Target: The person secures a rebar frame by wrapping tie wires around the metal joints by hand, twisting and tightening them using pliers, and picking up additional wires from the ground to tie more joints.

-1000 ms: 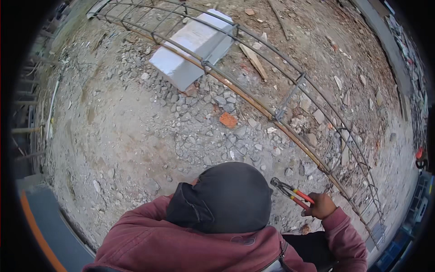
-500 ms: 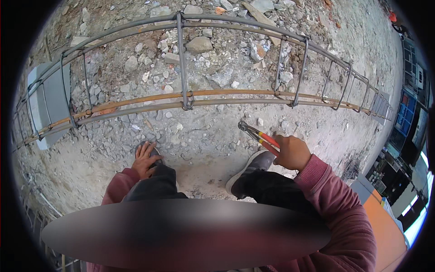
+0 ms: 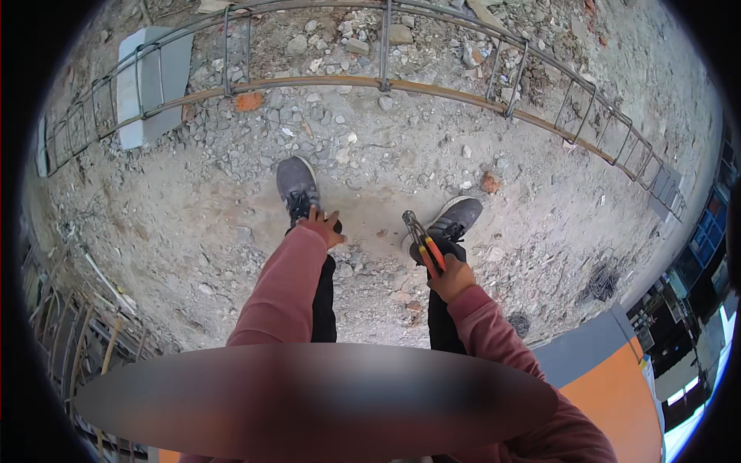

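Note:
My right hand (image 3: 455, 279) is closed round the red and yellow handles of metal pincers (image 3: 421, 235). The jaws of the pincers point forward, beside my right shoe (image 3: 461, 216). Fingers apart and with nothing in them, my left hand (image 3: 323, 228) hangs by my left shoe (image 3: 297, 184); whether it touches the leg or shoe I cannot tell. Beyond both feet, a long cage of steel rebar (image 3: 309, 80) with square stirrups runs across the ground. Neither hand touches the cage.
A pale grey block (image 3: 179, 65) lies at the cage's left part. Broken stones and a red brick piece (image 3: 248, 101) litter the dirt. Dark wire (image 3: 600, 284) is heaped at the right, near an orange and grey panel (image 3: 610, 386). Several rods (image 3: 77, 339) lie at lower left.
The cage now appears farther ahead, and both shoes show more fully. My left arm is stretched further forward, its hand lower beside the shoe. The pincers have swung more upright, still in my right hand.

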A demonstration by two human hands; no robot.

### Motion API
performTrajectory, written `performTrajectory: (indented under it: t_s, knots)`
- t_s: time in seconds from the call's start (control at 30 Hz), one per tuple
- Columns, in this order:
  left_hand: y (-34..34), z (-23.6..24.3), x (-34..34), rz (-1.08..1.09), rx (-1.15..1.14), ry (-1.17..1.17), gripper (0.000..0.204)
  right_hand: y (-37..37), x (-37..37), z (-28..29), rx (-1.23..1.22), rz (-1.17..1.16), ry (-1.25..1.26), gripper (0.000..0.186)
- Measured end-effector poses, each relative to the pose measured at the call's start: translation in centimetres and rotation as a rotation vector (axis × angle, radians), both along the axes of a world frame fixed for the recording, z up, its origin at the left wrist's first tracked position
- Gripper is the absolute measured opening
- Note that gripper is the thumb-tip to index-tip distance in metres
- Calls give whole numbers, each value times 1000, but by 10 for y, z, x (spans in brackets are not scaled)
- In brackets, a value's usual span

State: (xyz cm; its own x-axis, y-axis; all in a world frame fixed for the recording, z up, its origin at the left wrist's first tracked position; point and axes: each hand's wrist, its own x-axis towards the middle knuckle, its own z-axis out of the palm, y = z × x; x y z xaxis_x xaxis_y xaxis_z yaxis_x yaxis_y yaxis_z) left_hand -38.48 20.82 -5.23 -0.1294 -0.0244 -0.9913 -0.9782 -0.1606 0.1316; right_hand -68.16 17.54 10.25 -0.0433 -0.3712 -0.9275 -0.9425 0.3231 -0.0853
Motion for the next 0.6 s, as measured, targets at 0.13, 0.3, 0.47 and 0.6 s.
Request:
performTrajectory:
  t_s: [0.13, 0.3, 0.47, 0.6]
  knots:
    - [17, 112, -27, -35, 66, 170, 61, 11, 62, 75, 13, -231, -71, 38]
    - [3, 193, 79, 667, -297, 531, 59, -9, 131, 171, 75, -278, -274, 36]
    - [77, 279, 246, 472, -373, 180, 57, -22, 182, 232, -18, -299, -191, 38]
    - [236, 352, 326, 412, -107, -102, 61, 3, 181, 254, -50, -304, -46, 39]
